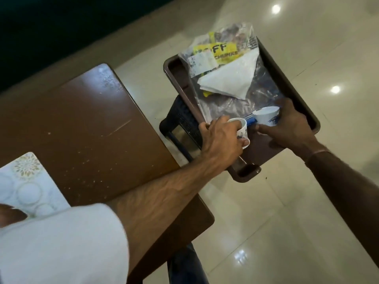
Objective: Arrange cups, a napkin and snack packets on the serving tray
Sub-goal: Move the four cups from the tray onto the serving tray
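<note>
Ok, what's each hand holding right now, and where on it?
Left hand wraps the side of a small white printed cup. Right hand grips another white cup by its side, over the brown tray.

Glossy tiled floor (287, 201), brown table (92, 124)

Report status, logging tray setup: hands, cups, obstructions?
Left hand grips white patterned cup. Right hand holds second white cup. Both over brown plastic tray. Nothing blocking.

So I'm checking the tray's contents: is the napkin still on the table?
No, the white napkin lies on the snack packets inside the brown tray, not on the table.
</note>
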Demonstrator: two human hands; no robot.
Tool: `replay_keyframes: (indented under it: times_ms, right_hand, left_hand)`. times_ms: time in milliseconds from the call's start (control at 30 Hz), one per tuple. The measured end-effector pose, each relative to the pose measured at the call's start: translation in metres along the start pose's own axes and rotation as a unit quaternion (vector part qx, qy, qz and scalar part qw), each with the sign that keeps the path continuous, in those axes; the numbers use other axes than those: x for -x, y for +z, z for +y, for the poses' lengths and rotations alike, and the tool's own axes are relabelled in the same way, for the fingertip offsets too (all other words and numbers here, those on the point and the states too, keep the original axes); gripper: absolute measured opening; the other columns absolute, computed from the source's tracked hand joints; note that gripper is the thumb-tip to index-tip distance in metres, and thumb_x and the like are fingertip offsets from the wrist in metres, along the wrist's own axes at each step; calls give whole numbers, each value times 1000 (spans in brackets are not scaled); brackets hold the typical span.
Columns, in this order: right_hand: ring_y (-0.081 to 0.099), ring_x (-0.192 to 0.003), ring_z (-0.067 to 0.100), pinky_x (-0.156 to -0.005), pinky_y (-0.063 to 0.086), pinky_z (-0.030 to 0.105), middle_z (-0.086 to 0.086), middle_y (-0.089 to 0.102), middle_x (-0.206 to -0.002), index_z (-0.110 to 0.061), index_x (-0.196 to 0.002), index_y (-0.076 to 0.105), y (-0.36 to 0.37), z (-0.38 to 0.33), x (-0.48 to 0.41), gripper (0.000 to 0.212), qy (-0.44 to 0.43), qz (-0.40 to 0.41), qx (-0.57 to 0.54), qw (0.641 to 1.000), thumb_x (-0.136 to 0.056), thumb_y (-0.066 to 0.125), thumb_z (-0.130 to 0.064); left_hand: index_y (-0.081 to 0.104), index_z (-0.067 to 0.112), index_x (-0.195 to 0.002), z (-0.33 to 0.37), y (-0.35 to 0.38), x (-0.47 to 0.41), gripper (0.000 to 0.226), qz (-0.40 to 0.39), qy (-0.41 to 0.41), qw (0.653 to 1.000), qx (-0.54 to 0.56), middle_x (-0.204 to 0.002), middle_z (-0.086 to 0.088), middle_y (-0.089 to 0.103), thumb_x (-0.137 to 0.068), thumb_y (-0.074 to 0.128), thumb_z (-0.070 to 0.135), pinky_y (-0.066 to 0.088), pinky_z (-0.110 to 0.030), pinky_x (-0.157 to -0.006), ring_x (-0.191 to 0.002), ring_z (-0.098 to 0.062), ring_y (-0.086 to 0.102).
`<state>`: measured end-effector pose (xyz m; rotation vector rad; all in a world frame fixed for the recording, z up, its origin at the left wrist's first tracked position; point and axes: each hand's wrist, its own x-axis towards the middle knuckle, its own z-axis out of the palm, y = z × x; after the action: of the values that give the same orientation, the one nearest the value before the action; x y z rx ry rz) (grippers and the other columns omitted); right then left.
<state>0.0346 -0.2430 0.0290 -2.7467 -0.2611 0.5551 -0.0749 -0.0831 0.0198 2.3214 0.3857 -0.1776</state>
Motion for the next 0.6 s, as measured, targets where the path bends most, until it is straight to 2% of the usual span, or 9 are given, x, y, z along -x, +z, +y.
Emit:
replay_keyframes:
  times_ms: [67, 133, 167, 233, 300, 433, 467, 533, 600]
  right_hand:
    - [62, -107, 16, -86, 53, 30, 3, 62, -127, -23, -140, 40, 1, -21, 14, 86, -40, 3, -74, 996, -69, 87, -34]
    - [57, -102, -12, -84, 45, 8, -20, 57, -120, -30, -139, 40, 5, -49, 29, 84, -96, -8, -126, 987, -68, 85, -36]
    - [53, -104, -19, -84, 41, 2, -30, 53, -118, -32, -139, 42, 9, -66, 37, 83, -120, -20, -145, 982, -69, 85, -34]
    - [51, -110, -14, -89, 40, 3, -29, 53, -120, -35, -135, 45, 22, -102, 54, 78, -160, -39, -160, 973, -69, 86, -34]
    - [55, -111, -2, -91, 44, 11, -15, 58, -122, -35, -130, 50, 39, -137, 70, 72, -183, -54, -171, 967, -68, 87, -38]
    - [60, -109, 20, -90, 51, 37, 2, 61, -117, -27, -116, 51, 85, -215, 106, 69, -216, -106, -168, 956, -61, 91, -40]
    - [59, -108, 21, -89, 51, 32, 2, 57, -119, -30, -114, 48, 95, -232, 116, 71, -220, -118, -161, 955, -59, 91, -43]
    - [55, -103, 16, -82, 41, 6, 0, 45, -122, -35, -114, 45, 124, -270, 140, 76, -235, -127, -134, 954, -55, 90, -50]
    - [50, -105, 15, -84, 37, -1, 0, 35, -125, -31, -115, 46, 151, -305, 166, 79, -261, -126, -112, 950, -53, 90, -54]
  left_hand:
    - [67, 24, -101, -9, -15, 22, 28, 37, 13, 996, 75, -129, -1, 54, -79, 79, 37, 24, -34, -94, -117, -18, 49]
    - [58, 24, -100, -21, -31, 45, 36, 67, 4, 988, 139, -125, 2, 48, -75, 84, 32, 36, -25, -90, -113, -12, 47]
    - [52, 26, -102, -30, -40, 58, 46, 86, -11, 983, 165, -122, 5, 46, -73, 86, 33, 41, -20, -86, -109, -8, 47]
    - [43, 33, -116, -52, -60, 83, 67, 134, -49, 970, 195, -120, 9, 44, -68, 89, 37, 43, -12, -82, -108, -5, 47]
    - [38, 36, -130, -78, -79, 108, 84, 174, -90, 963, 187, -123, 11, 43, -64, 90, 44, 41, -9, -83, -110, -3, 47]
    - [50, 35, -117, -135, -116, 169, 74, 237, -201, 942, 123, -114, 15, 40, -57, 91, 50, 36, 1, -68, -96, 3, 45]
    - [50, 34, -114, -146, -122, 183, 73, 251, -237, 932, 115, -114, 13, 43, -56, 92, 49, 36, 1, -67, -95, 3, 44]
    - [49, 31, -116, -174, -134, 214, 73, 276, -302, 907, 96, -117, 8, 51, -59, 91, 47, 40, -3, -76, -100, -2, 49]
    - [46, 29, -118, -197, -144, 246, 72, 299, -354, 878, 119, -119, 6, 56, -63, 91, 41, 42, -8, -82, -107, -11, 56]
